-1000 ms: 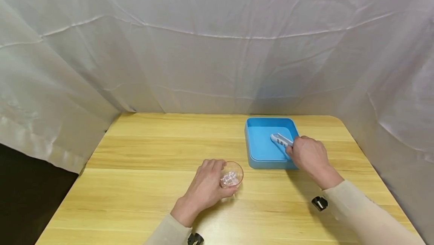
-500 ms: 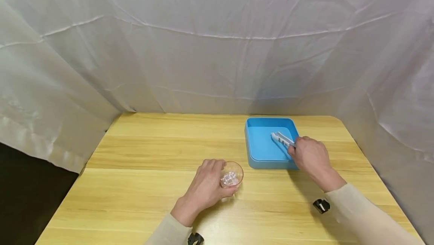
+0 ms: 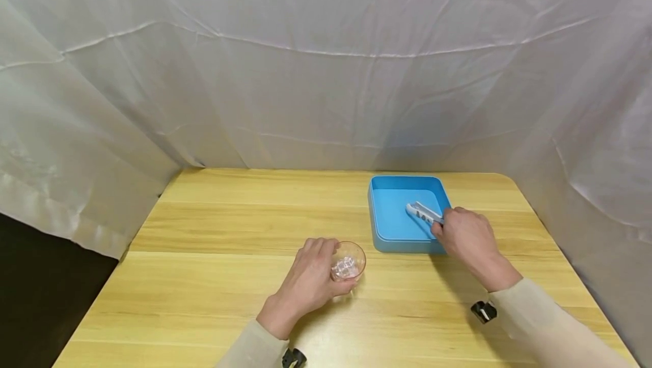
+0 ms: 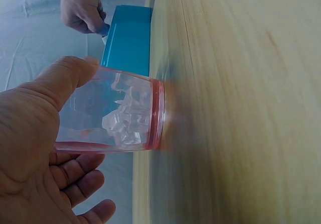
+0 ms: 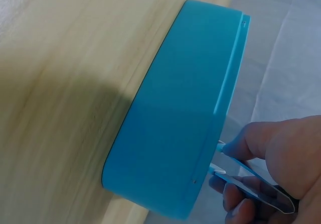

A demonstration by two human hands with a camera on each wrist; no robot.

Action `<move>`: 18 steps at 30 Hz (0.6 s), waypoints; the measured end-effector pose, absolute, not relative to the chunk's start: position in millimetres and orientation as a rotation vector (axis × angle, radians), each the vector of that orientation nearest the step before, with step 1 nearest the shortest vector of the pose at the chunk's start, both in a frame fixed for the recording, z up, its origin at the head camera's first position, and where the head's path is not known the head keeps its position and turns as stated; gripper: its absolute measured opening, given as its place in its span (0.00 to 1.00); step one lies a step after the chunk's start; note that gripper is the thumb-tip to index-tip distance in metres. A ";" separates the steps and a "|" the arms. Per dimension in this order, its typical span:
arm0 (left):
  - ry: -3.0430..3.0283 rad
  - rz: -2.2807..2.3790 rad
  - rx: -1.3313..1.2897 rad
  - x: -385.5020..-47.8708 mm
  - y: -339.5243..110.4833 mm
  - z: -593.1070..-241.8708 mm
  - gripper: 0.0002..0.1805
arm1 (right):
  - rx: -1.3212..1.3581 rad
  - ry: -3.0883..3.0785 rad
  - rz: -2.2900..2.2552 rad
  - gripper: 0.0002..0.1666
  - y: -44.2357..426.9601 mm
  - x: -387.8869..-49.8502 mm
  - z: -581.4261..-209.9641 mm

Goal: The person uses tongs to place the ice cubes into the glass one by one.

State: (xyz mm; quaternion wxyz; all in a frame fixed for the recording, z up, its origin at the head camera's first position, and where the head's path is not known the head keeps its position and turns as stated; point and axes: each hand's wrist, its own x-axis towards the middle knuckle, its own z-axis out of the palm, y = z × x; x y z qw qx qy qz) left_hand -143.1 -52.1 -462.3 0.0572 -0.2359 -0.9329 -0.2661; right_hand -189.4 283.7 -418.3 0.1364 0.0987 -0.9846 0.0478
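My left hand (image 3: pixel 308 277) grips a clear, pink-tinted cup (image 4: pixel 85 111) that stands upright on the table. Several clear ice-like cubes (image 4: pixel 128 118) lie in the bottom of the cup. A square blue box (image 3: pixel 374 226) stands to the cup's right and farther back. Over the box's right side, my right hand (image 3: pixel 468 240) holds a pair of tongs (image 3: pixel 421 212), thumb on one arm and fingers on the other. The white tong tips reach down into the box. In the right wrist view the box wall (image 5: pixel 175 103) hides these tips, while the two tong arms (image 5: pixel 256 181) stand apart.
Both things stand on a light wooden table (image 3: pixel 229 226). A pale grey curtain (image 3: pixel 326 102) hangs along its back and sides. Black wrist devices sit under both sleeves, the right one (image 3: pixel 484 311) close above the tabletop.
My right hand has shifted slightly to the right with the tongs, whose tips stay over the box. The left hand and the cup have not visibly moved.
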 end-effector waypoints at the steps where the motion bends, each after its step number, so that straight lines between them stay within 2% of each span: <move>1: -2.830 -0.807 -0.714 -143.1 -52.0 -462.4 0.39 | 0.284 -2.852 0.137 0.22 283.4 -189.9 -419.1; 9: -2.836 -0.815 -0.712 -141.6 -51.0 -462.0 0.40 | 0.302 -2.816 0.143 0.21 284.3 -189.1 -421.0; 18: -2.838 -0.813 -0.714 -139.4 -51.3 -460.1 0.40 | 0.341 -2.738 0.187 0.21 284.3 -169.1 -410.5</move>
